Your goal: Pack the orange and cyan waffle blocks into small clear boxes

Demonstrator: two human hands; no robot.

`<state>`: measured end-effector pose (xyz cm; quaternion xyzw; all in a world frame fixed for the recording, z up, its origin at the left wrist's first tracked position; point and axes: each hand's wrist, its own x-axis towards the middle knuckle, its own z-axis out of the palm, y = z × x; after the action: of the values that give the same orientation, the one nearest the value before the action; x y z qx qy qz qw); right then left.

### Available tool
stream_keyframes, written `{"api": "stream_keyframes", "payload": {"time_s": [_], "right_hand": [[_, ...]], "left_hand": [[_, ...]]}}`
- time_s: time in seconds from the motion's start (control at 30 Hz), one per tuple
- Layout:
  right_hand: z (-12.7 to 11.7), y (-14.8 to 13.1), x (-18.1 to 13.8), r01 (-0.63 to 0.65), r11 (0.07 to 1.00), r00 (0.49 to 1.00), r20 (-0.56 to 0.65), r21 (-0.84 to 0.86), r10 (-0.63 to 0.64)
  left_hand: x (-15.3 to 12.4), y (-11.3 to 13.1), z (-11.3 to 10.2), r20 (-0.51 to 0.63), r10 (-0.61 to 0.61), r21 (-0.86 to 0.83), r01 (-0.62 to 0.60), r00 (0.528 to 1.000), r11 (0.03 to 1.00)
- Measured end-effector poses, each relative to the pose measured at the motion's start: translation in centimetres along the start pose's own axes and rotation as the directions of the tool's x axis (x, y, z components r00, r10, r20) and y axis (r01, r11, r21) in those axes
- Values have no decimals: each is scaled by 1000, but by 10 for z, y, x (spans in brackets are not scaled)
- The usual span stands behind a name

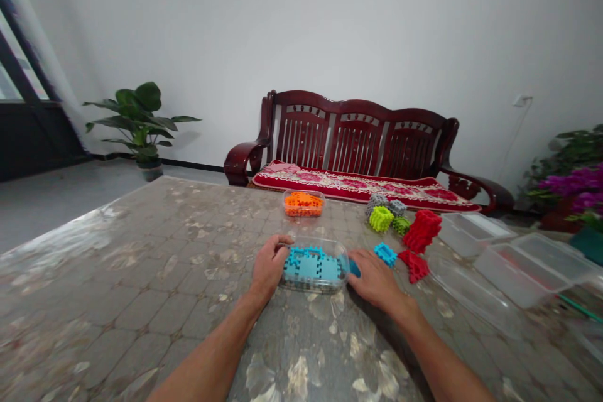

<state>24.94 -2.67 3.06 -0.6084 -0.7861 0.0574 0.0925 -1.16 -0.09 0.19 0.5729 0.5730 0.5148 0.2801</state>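
Note:
A clear plastic box (pixel 315 286) filled with flat, light-blue interlocking toy pieces (pixel 313 266) stands on the table in front of me. My left hand (pixel 271 262) is closed against its left side, thumb and fingers at the rim. Beside the right end, my right hand (pixel 374 275) is closed on a darker blue piece (pixel 354 269), mostly covered by the fingers. Whether that piece touches the box cannot be made out. Just beyond the right hand lies a blue assembled block (pixel 385 254).
Behind stands a clear box of orange pieces (pixel 304 204). Right of centre are yellow-green (pixel 380 219), grey (pixel 377 203) and red (pixel 423 231) assembled blocks. Clear containers (pixel 522 270) and a transparent lid (pixel 475 295) occupy the right side. A wooden bench (pixel 355 138) stands past the table.

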Motion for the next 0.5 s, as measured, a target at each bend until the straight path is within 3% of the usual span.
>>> {"api": "stream_keyframes", "payload": {"time_s": [0.27,0.4,0.5], "right_hand": [[-8,-2,-7,-78,989,996,-42,-125,73],[-18,3,-6,-128,984,981,-163,-124,106],[-32,0,-2,-133,991,956,-264,-8,126]], "left_hand": [[0,1,-1,3,-1,-13,1,1000,1000],[0,1,-1,5,0,-12,0,1000,1000],[0,0,0,3,6,-9,-6,1000,1000]]}}
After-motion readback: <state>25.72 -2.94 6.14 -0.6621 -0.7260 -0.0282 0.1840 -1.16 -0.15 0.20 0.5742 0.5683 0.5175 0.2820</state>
